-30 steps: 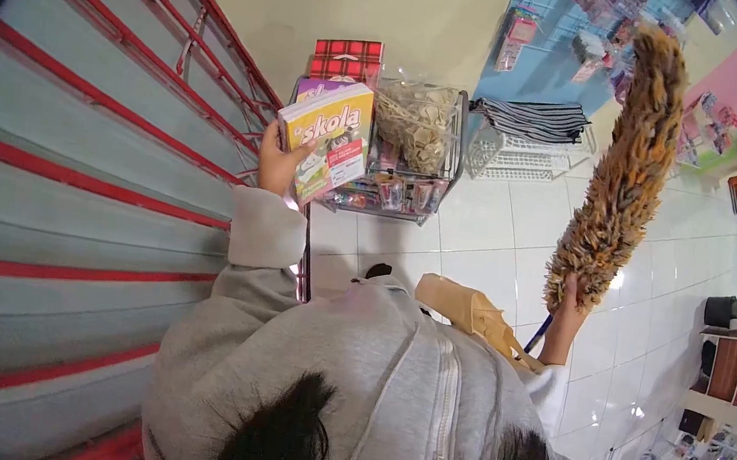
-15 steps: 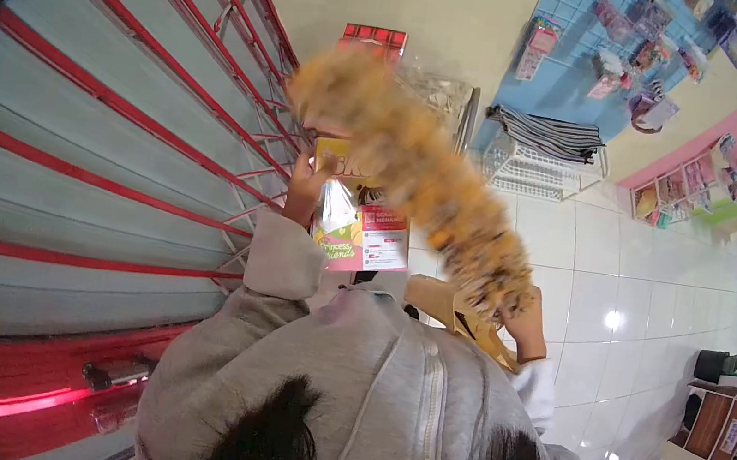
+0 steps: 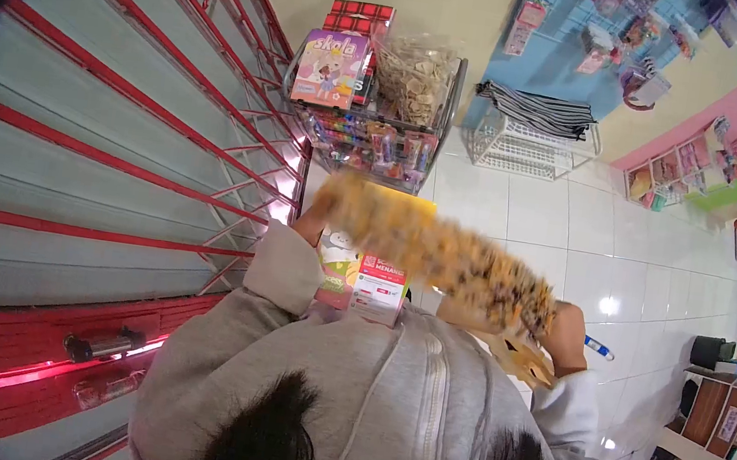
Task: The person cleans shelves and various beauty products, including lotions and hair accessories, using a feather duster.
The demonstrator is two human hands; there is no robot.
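My left hand [image 3: 309,220] grips a yellow pack of books [image 3: 362,276] and holds it close to my chest; the hand is mostly hidden behind it. In my right hand [image 3: 567,335] is the blue handle of a fluffy orange-brown feather duster [image 3: 440,251], whose blurred head lies across the top of the pack. A tan bag strap [image 3: 515,354] hangs at my chest below the duster.
A wire basket rack [image 3: 365,127] ahead holds a purple "skola" book pack [image 3: 329,67], a bag of snacks [image 3: 415,73] and small packets. A white wire basket [image 3: 529,144] with striped cloth stands to its right. Red folding gate [image 3: 121,132] on the left; white tiled floor [image 3: 625,264] on the right.
The duster swung down from upright at the right onto the pack. My left hand brought the pack from the rack toward my chest.
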